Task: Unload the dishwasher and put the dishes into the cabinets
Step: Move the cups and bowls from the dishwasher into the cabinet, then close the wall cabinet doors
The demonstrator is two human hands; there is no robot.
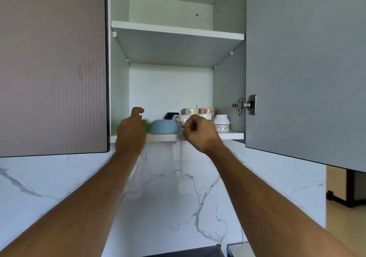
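I'm at the open cabinet [229, 90], stocking its bottom shelf [164, 137]. My left hand [131, 131] hovers over a green item [147, 126] it mostly hides; whether it grips it I cannot tell. My right hand [198, 132] is curled into a loose fist, apparently empty. I judge the placing is nearly done; next calls for withdrawing both hands without knocking the crockery. I count one upturned blue bowl [165, 126], roughly five mugs [221, 122], and one dark cup [172, 115].

Both forearms are bare to the frame's edge, the left hand [130, 133] and right hand [200, 133] ungloved.
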